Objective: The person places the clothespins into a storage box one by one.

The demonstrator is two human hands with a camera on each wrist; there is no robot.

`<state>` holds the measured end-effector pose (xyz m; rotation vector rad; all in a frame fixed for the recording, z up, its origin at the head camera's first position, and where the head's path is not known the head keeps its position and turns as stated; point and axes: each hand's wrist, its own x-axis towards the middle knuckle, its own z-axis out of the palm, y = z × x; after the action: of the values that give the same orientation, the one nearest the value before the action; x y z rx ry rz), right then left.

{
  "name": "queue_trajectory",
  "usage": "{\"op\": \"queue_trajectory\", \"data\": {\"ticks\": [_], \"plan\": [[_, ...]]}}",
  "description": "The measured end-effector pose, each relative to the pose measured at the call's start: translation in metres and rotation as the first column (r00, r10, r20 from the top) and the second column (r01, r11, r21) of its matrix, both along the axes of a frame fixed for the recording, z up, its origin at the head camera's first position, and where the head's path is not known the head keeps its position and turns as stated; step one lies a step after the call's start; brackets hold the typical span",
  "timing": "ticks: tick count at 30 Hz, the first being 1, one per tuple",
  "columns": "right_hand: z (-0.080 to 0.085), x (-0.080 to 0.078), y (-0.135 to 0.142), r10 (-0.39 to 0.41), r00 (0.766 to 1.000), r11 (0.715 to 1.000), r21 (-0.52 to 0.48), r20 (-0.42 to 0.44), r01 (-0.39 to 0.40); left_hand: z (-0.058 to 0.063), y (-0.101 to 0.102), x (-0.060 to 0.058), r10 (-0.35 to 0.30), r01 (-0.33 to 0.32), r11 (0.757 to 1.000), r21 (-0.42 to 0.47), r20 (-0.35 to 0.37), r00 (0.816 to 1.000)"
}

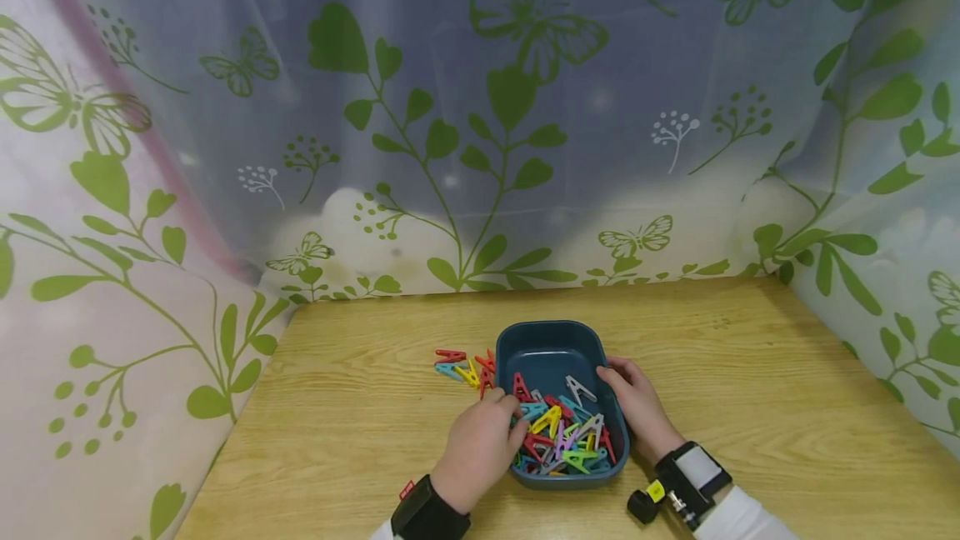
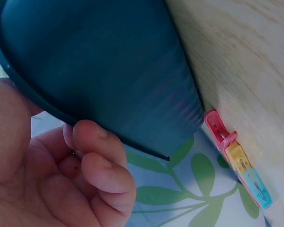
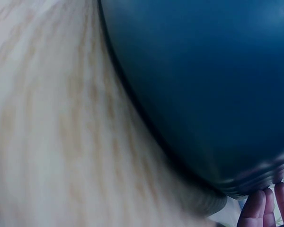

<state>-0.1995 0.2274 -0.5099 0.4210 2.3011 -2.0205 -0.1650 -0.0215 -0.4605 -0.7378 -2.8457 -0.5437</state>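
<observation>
A dark blue plastic bin (image 1: 551,340) stands on the wooden table, its near half filled with small coloured clothespins (image 1: 562,432). My left hand (image 1: 480,440) bends over the left rim, with thumb and forefinger reaching inside beside the clothespins. In the left wrist view, curled fingers (image 2: 106,163) lie against the outside of the rim; whether the hidden fingertips pinch a clothespin I cannot tell. My right hand (image 1: 641,407) holds the bin's right side, thumb at the rim. Its fingertips (image 3: 255,208) touch the outer wall in the right wrist view.
Several loose clothespins (image 1: 467,369), red, blue and yellow, lie on the table (image 1: 360,407) just left of the bin. A curtain (image 1: 420,215) with green leaves and butterflies hangs along the table's back and sides.
</observation>
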Motion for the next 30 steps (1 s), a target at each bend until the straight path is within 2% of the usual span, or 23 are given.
{"op": "queue_trajectory", "data": {"ticks": [8,14,18,24,30], "plan": [[-0.001,-0.001,-0.001,0.000,1.000,1.000,0.004,0.004,0.000,0.004,-0.008,-0.006,-0.023,0.023,0.999,0.039,0.006,1.000],[-0.001,0.000,0.000,0.003,1.000,1.000,0.009,-0.008,-0.003,0.008,-0.018,-0.014,-0.013,0.015,0.998,0.059,-0.034,0.999],[-0.002,-0.001,0.000,-0.001,1.000,1.000,0.010,-0.003,0.001,0.008,-0.025,-0.022,0.031,-0.027,0.997,0.075,-0.058,0.998],[-0.002,-0.001,0.000,-0.010,1.000,1.000,0.000,0.003,0.010,0.000,-0.037,-0.037,0.116,-0.109,0.990,0.086,-0.086,0.989],[-0.001,-0.001,0.000,-0.008,1.000,1.000,-0.004,0.007,0.008,-0.007,-0.052,-0.049,0.186,-0.181,0.982,0.054,-0.090,0.979]]}}
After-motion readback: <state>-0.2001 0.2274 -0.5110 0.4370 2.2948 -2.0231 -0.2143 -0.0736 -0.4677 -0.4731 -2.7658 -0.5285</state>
